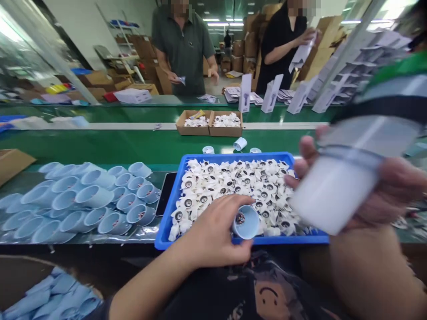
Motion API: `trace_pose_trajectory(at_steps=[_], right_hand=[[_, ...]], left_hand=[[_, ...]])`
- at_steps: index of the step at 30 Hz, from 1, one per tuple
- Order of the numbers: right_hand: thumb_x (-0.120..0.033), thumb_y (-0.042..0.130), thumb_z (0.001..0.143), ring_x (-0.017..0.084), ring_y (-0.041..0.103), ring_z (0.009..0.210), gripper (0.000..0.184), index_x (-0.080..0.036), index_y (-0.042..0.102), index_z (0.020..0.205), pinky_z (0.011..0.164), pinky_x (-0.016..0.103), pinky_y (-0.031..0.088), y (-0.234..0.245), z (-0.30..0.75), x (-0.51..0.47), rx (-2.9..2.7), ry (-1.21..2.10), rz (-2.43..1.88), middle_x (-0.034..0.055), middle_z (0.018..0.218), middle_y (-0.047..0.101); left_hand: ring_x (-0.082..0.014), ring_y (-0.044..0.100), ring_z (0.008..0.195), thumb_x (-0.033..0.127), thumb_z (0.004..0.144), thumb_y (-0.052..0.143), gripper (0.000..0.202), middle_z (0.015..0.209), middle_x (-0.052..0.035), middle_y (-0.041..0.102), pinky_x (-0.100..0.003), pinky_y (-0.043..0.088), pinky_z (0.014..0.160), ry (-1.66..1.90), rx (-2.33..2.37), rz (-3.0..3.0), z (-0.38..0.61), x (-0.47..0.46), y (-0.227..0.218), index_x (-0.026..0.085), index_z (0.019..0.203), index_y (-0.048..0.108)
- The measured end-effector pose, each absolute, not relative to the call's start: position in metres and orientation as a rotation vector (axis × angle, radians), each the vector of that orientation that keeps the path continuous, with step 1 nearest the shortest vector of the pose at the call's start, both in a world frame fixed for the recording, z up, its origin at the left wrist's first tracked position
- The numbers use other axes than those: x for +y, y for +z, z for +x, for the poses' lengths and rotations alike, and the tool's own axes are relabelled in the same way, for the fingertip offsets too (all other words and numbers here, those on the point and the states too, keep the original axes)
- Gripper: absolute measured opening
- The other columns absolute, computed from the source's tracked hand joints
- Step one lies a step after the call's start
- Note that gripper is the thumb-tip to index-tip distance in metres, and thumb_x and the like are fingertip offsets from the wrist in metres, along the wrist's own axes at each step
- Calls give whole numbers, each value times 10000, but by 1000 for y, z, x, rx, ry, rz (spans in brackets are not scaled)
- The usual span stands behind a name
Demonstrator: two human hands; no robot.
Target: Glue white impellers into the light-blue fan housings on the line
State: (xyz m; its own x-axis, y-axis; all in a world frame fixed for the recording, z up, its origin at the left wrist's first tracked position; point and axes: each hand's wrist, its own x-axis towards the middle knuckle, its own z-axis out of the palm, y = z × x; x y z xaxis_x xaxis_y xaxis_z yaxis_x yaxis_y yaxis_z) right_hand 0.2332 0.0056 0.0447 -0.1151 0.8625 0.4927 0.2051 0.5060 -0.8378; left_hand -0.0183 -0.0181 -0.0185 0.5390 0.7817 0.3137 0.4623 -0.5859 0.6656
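My left hand [223,231] is closed around the rim of a light-blue cup-shaped housing [251,226], its open end facing me. A small metal-and-red part shows inside it. Below the hand stands a blue tray [184,178] full of white bladed pieces [233,178] with dark round centres. At the right, close to the camera, my right hand [383,200] is wrapped round a whitish cylindrical object [336,191]. Motion blur hides its exact kind. Its upper part looks wider and translucent.
Light-blue housings [95,195] lie stacked left of the tray, beside a dark flat tablet [167,193]. More fill a round container [53,298] at lower left. Small cardboard boxes [210,130] sit on the green belt [133,144]. Two people stand opposite; someone's green sleeve [403,69] is at right.
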Motion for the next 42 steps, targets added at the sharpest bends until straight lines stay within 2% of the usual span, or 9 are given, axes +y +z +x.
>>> trace_pose_trajectory(at_steps=[5,15,21,24,27,30,33,37,42], right_hand=[[-671,670,790,207,661,760,479,-263,649,1041,708,386,594,49,179,10,-1181,1267,-629,23,914,653],[-390,787,692,169,645,727,272,-212,643,838,671,317,568,59,174,-4,-1135,1342,-593,-9,889,642],[-547,810,696,183,649,767,478,-254,654,1040,719,349,574,58,186,0,-1162,1274,-623,0,934,647],[-585,864,591,199,650,746,690,-268,637,1160,692,372,580,42,231,9,-1117,1097,-772,10,920,633],[-462,846,640,242,648,705,508,-220,662,1047,595,402,580,10,284,17,-996,787,-996,59,901,629],[-338,801,773,304,599,1126,582,-300,538,1291,969,511,503,-20,304,14,-1105,276,-1196,79,1200,585],[-234,852,728,329,271,1437,933,-348,336,1496,1202,505,227,-34,283,9,-1527,-597,-1109,55,1494,372],[-139,577,933,244,548,1172,301,-262,645,1199,1050,437,412,-47,235,35,-2519,-400,-1353,46,1241,623],[-73,567,912,231,620,993,183,-165,707,987,902,416,492,-70,212,91,-2838,-130,-1680,65,1012,679]], left_hand=[[-252,654,814,498,673,842,509,938,-44,697,-381,529,708,838,948,2250,16,-19,-8,218,1036,620],[-220,640,763,392,645,835,361,858,-13,679,-334,518,655,852,1002,2070,18,-28,-3,229,903,641],[-284,685,911,473,656,844,525,1050,-43,721,-418,570,753,659,1024,2099,7,-23,-6,258,1092,647],[-350,631,1157,539,695,807,687,1298,-80,657,-518,535,931,554,1229,2151,-26,-11,-27,282,1292,584],[-328,646,1128,508,754,762,544,1239,-87,677,-501,530,938,758,1517,2047,-63,1,-52,255,1211,612],[-278,686,980,466,743,777,466,1081,-67,711,-437,549,882,1047,1605,1912,-80,5,-66,228,1113,625],[-264,685,970,441,738,786,462,1071,-63,711,-422,538,899,1101,1535,1962,-78,6,-67,222,1109,621],[-268,677,1004,444,743,786,471,1091,-63,710,-426,527,922,1074,1537,2056,-76,7,-66,226,1124,614],[-256,683,979,457,747,778,464,1073,-45,711,-398,541,893,1064,1631,2020,-82,6,-70,236,1124,620]])
